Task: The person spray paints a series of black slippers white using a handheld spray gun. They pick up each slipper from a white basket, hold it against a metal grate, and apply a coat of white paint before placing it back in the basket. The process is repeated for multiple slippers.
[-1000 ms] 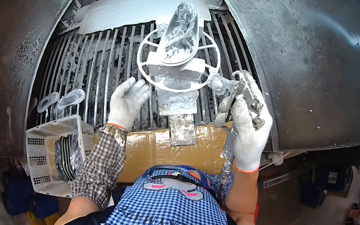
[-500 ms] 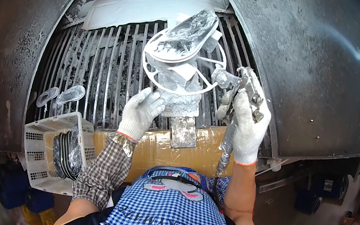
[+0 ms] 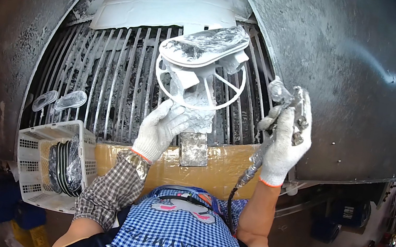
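An oval white-edged piece (image 3: 203,48) with crinkled clear film on its face rests tilted on a round white wheel-like turntable (image 3: 216,110). Below the wheel is a crusted, paint-covered stand (image 3: 193,157). Against the near left of the wheel, my white-gloved left hand (image 3: 161,130) has its fingers apart by the rim and stand; whether they touch is hard to tell. To the right, my gloved right hand (image 3: 286,147) is wrapped round a paint-coated spray gun (image 3: 281,95). A hose (image 3: 248,172) runs from the gun down toward my apron.
Metal bars (image 3: 117,83) form a grate under the turntable, between dark booth walls. Two small oval pieces (image 3: 71,100) lie at its left. A white plastic crate (image 3: 40,191) holds stacked film-covered pieces. A taped brown board (image 3: 114,161) runs along the near edge.
The wheel has turned, swinging the oval piece from steeply slanted to nearly crosswise. My right hand has moved right with the spray gun, away from the wheel. My left hand stays near the rim.
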Available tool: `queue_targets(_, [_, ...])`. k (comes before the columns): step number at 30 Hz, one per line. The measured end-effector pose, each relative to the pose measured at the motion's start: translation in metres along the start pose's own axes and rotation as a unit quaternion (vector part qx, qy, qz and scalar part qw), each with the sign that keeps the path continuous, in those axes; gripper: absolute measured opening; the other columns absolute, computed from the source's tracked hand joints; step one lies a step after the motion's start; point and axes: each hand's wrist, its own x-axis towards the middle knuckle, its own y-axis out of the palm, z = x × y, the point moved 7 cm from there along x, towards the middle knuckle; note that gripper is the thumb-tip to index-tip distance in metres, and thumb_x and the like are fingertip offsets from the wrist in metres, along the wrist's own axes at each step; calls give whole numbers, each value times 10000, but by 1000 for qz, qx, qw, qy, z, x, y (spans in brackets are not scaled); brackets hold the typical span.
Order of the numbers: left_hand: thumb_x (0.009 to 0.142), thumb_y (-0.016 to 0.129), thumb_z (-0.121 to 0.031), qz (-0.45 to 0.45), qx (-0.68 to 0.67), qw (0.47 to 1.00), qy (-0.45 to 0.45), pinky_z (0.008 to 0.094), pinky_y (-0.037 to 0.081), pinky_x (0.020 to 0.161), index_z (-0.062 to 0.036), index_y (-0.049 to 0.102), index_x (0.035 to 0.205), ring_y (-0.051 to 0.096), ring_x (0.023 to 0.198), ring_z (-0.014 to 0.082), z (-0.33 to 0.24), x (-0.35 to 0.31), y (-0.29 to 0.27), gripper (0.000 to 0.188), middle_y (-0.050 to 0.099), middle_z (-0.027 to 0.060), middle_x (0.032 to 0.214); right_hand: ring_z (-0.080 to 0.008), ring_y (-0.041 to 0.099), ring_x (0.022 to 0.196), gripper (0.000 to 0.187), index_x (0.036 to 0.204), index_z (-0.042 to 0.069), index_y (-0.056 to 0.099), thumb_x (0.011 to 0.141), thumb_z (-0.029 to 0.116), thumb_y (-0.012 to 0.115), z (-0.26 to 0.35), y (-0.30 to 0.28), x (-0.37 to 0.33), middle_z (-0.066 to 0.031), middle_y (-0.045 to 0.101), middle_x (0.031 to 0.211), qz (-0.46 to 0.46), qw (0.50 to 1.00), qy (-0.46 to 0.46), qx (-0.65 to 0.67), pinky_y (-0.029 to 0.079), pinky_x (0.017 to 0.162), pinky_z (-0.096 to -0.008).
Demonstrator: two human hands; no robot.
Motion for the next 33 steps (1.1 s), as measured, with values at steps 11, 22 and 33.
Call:
queue_targets(11, [1042, 613, -264, -14, 18, 999, 42, 518, 552, 1077, 26, 507, 1482, 655, 1226, 387, -18, 1, 3, 537, 630, 246, 1389, -78, 632, 796, 553, 1544, -62, 472, 1042, 58, 669, -5, 27, -25, -63, 667, 1094, 113, 989, 76, 53, 556, 666, -227])
queue_targets(22, [1039, 589, -238, -12, 33, 998, 59, 540, 519, 1113, 52, 455, 1502, 602, 1319, 418, -36, 6, 0, 563, 582, 275, 1460, -103, 657, 1045, 648, 1586, -80, 434, 1009, 50, 701, -11, 33, -69, -145, 705, 1303, 208, 970, 107, 66, 550, 933, -276])
queue_targets(33, [1030, 685, -214, 0, 170, 971, 166, 460, 561, 1041, 50, 518, 1447, 674, 1181, 316, -23, -8, 47, 522, 665, 205, 1303, -109, 672, 972, 687, 1669, 49, 341, 1093, 265, 648, -85, -63, -76, -73, 687, 1196, 108, 964, 238, -41, 622, 798, -274])
